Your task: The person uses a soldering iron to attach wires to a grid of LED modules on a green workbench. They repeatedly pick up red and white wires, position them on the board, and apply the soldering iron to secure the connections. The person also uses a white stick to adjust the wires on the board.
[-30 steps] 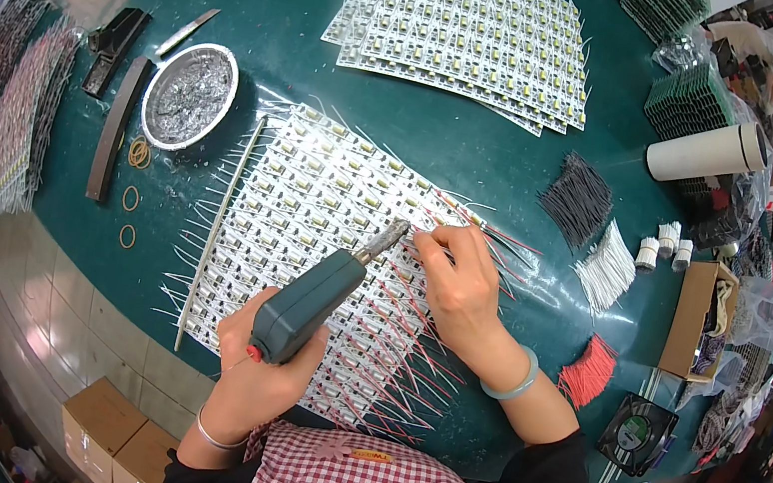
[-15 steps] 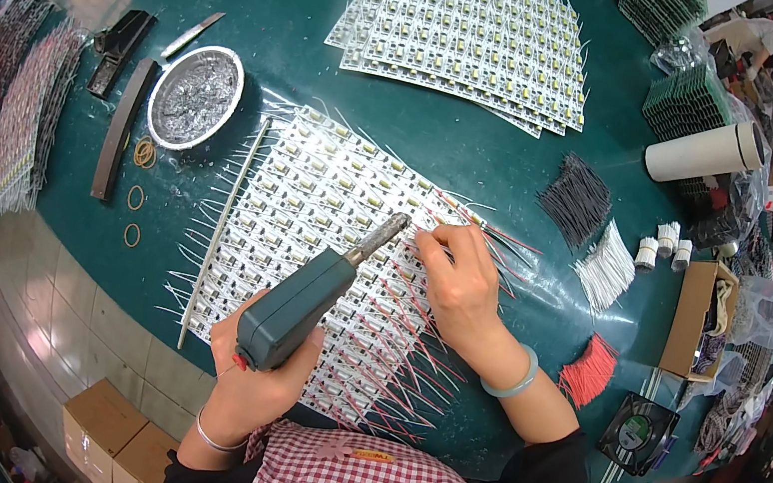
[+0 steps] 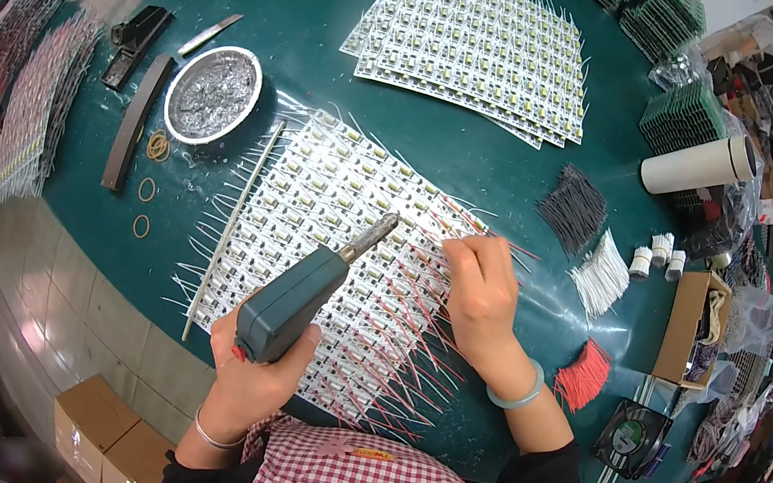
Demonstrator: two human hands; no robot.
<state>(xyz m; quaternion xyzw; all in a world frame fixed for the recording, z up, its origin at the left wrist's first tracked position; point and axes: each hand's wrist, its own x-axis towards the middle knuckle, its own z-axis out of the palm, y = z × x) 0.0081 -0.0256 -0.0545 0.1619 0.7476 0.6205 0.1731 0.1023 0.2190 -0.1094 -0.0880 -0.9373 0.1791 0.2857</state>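
My left hand (image 3: 255, 385) is wrapped round a dark green soldering gun (image 3: 294, 303). Its metal tip points up and right, just above a white panel of small circuit boards (image 3: 332, 203). My right hand (image 3: 480, 302) has its thumb and fingers pinched together near the panel's right side, a short way right of the tip. Whatever sits in that pinch is too small to make out. Red wires (image 3: 405, 346) stick out along the panel's right part, below and around my right fingers. A thin pale rod (image 3: 235, 228) lies along the panel's left edge.
A white-rimmed bowl (image 3: 252, 109) of silvery material stands left, beside a brown bar (image 3: 135, 126), rubber bands (image 3: 147, 188) and a knife (image 3: 209, 33). More panels (image 3: 478, 44) lie at the back. Right are black (image 3: 573, 211), white (image 3: 600, 275) and red wire bundles (image 3: 584, 376), a bottle (image 3: 696, 167) and a fan (image 3: 631, 437).
My right hand has moved right, away from the soldering tip. The tip has shifted slightly left over the panel. The whole view has moved a little.
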